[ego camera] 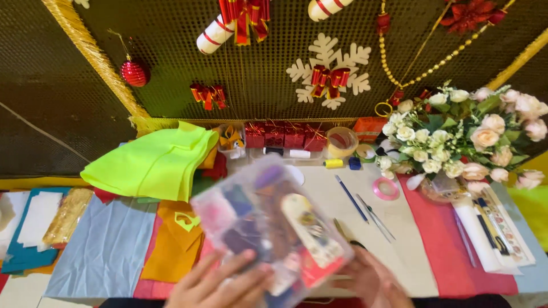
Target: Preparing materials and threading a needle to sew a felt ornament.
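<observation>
I hold a clear plastic box point(268, 228) with several coloured compartments over the table, tilted and blurred. My left hand point(220, 282) grips its lower left side, fingers spread under and along the edge. My right hand point(371, 282) holds its lower right corner. A round tag lies on the box's lid. Under the box lie orange felt point(174, 245) and light blue felt point(105, 251) sheets.
Neon yellow felt point(151, 162) is piled at the left. A flower bouquet point(462, 137) stands at the right by a pink ribbon roll point(386, 189). Pens point(351, 198) and thread spools point(334, 163) lie on white paper. Red bows, a snowflake point(328, 71) and an ornament point(135, 72) hang on the mesh wall.
</observation>
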